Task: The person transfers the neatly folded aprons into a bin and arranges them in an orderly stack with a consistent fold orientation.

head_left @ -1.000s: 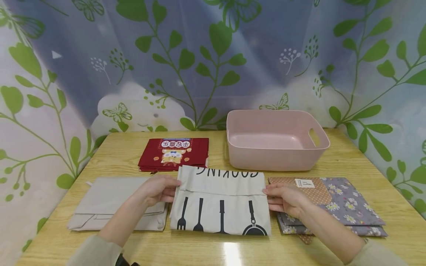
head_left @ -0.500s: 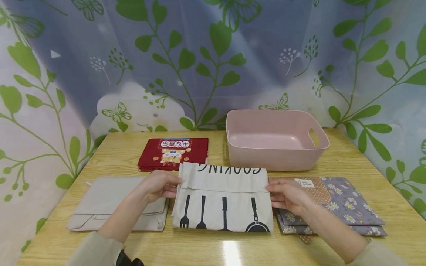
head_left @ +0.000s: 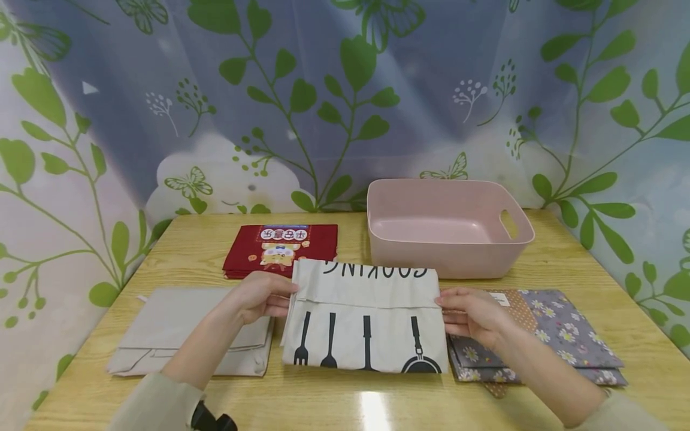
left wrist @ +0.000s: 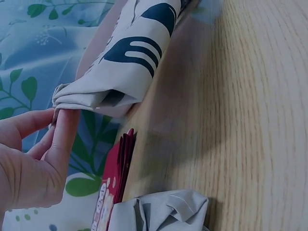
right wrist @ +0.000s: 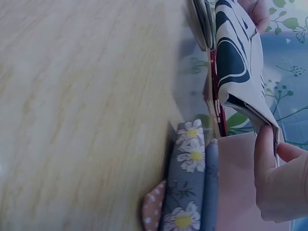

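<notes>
Both hands hold a folded cream apron [head_left: 366,335] printed with "COOKING" and dark kitchen utensils. The left hand [head_left: 261,299] pinches its left edge, thumb on one side and fingers on the other, as the left wrist view shows. At the opposite edge the right hand [head_left: 471,314] pinches the cloth the same way. Both wrist views show the apron [left wrist: 130,53] raised off the table, with a gap beneath its folded lower end. In the head view its top edge overlaps a folded red cloth [head_left: 253,251] with a cartoon animal on it.
A pink plastic bin [head_left: 447,257] with handle cutouts stands at the back right of the wooden table [head_left: 302,407]. Left of the apron lies a folded grey cloth [head_left: 178,317]. On the right is a folded grey floral cloth [head_left: 566,329] with a brown dotted patch. A leaf-print curtain [head_left: 334,120] hangs behind.
Held by both hands, the cream apron has risen and shifted slightly right and away from the body. The other cloths and the bin stay where they were.
</notes>
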{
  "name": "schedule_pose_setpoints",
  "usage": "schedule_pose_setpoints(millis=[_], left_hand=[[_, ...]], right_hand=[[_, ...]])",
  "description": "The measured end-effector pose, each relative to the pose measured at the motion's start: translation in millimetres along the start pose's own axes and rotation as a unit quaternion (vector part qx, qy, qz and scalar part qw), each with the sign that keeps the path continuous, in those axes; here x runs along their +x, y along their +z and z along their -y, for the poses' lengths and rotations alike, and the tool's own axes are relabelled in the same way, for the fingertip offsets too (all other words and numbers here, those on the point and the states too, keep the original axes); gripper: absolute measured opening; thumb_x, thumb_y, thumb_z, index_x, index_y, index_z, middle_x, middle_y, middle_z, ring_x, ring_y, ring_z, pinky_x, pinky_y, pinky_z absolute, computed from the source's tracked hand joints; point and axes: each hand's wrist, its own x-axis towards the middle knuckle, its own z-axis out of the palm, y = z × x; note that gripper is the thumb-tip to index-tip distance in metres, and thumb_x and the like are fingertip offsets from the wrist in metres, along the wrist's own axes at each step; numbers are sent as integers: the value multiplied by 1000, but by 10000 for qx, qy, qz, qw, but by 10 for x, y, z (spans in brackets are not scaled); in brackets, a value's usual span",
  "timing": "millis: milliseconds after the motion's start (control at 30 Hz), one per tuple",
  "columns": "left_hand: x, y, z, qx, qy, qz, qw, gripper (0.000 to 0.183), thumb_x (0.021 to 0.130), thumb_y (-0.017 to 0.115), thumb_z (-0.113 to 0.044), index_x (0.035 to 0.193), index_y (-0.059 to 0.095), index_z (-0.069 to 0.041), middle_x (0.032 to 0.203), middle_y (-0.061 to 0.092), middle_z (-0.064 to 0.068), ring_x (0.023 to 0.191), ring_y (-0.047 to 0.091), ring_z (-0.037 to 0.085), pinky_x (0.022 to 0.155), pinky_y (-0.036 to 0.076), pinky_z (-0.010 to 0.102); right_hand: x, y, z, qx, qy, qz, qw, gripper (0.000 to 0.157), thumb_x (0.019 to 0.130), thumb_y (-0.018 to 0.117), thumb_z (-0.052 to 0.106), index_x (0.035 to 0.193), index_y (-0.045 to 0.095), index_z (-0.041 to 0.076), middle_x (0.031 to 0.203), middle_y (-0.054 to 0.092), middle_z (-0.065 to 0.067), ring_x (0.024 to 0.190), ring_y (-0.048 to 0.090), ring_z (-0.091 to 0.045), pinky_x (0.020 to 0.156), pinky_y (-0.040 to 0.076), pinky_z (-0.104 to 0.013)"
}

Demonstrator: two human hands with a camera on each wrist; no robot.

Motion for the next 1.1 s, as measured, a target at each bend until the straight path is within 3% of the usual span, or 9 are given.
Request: schedule_pose_setpoints(millis=[200, 500, 867, 1100], left_hand=[[-2, 0, -64, -34, 100, 83, 9999, 27, 87, 60, -7, 107, 58, 12, 78, 69, 9, 66, 68, 19, 59, 56, 30], [-9, 24, -228, 27, 359, 379, 9986, 31, 89, 58, -7, 113, 55, 13, 87, 69, 11, 77, 68, 23, 66, 56, 32], [0, 143, -389, -90, 563, 475, 9972, 28, 89, 57, -6, 111, 55, 12, 85, 67, 7, 73, 67, 19, 67, 56, 31], [47, 197, -458, -276, 774, 735, 9939, 28, 90, 54, -4, 112, 53, 13, 83, 67, 5, 74, 66, 17, 71, 55, 34]], right_hand=[[-36, -18, 100, 118, -77, 89, 9999, 8, 90, 56, 5, 85, 59, 11, 77, 65, -2, 69, 64, -14, 66, 55, -27], [-57, -120, 210, 280, -185, 354, 9988, 10, 91, 55, 6, 86, 58, 14, 80, 66, -1, 73, 66, -14, 69, 55, -27], [-67, -277, 332, 313, -325, 460, 9979, 11, 92, 56, 7, 86, 61, 15, 83, 67, 0, 77, 66, -15, 71, 55, -28], [-54, -358, 424, 324, -408, 444, 9976, 13, 92, 56, 8, 85, 62, 17, 83, 67, 1, 77, 66, -15, 71, 55, -28]])
